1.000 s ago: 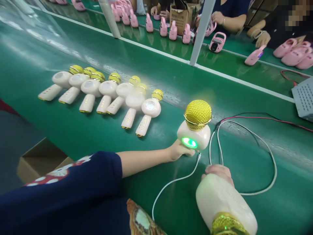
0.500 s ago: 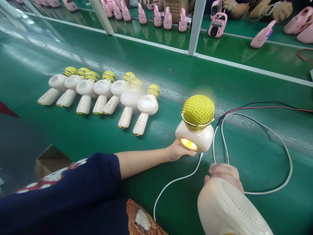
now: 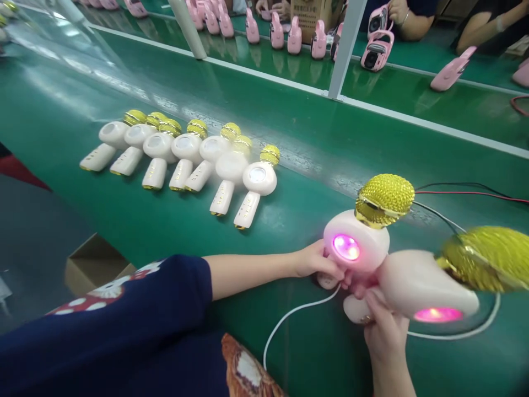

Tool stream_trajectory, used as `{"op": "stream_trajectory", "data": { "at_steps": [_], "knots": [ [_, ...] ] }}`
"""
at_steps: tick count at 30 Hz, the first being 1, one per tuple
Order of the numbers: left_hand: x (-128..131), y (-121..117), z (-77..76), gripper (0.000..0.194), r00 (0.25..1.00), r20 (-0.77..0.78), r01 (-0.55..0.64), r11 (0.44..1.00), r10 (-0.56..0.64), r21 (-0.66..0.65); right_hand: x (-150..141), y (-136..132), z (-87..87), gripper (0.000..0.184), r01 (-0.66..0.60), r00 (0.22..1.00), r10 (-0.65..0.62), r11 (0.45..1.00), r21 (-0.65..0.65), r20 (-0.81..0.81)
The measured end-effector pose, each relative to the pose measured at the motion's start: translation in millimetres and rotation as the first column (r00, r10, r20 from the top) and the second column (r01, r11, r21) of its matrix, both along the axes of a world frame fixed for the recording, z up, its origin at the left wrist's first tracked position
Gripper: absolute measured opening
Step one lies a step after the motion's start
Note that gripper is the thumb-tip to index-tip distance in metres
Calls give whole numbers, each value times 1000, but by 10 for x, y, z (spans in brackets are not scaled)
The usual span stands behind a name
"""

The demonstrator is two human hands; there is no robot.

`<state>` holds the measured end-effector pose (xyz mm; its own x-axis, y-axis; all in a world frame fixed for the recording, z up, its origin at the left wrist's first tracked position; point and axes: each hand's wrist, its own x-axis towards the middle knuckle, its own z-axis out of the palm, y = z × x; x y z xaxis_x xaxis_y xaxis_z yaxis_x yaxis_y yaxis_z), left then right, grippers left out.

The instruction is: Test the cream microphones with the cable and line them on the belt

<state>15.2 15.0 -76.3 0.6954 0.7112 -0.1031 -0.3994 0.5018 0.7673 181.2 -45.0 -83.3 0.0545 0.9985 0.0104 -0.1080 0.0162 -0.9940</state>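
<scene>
A white microphone (image 3: 357, 240) with a gold mesh head and a pink-lit round window is gripped at its handle by my left hand (image 3: 316, 262). My right hand (image 3: 384, 320) is closed round the handle of a second white microphone (image 3: 417, 281), tilted to the right, with a pink glow in its window. Its gold head is smeared by motion. The two microphones' bodies meet or overlap in view. From below my left hand a white cable (image 3: 297, 309) runs down towards me; its plug end is hidden.
Several white microphones (image 3: 258, 179) lie in a row on the green bench (image 3: 173, 231) to the left. Red and black wires (image 3: 467, 193) cross at right. Pink speakers (image 3: 378, 49) and co-workers' arms are behind the white rail (image 3: 264, 77). A cardboard box (image 3: 97, 264) stands below left.
The right-hand microphone has turned from head-down near me to head-right, now showing a pink light. The left-hand microphone has moved slightly right and tilted, its light turning from yellow to pink.
</scene>
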Motion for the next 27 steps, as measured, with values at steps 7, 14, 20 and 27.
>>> {"op": "stream_trajectory", "data": {
  "at_steps": [7, 14, 20, 27],
  "knots": [
    [18, 116, -58, 34, 987, 158, 67, 970, -30, -234, 52, 63, 88, 25, -246, 889, 127, 943, -224, -440],
    [2, 149, -99, 35, 989, 138, 77, 970, -46, -232, 144, 105, 115, 38, -233, 860, -2, 888, -396, -510],
    [23, 125, -98, 36, 986, 155, 84, 983, -59, -162, 149, 125, 83, 46, -169, 899, -59, 869, -466, -435],
    [21, 156, -91, 35, 987, 155, 7, 964, 35, -266, 106, 204, 74, 50, -14, 997, -33, 822, -570, -72]
  ]
}}
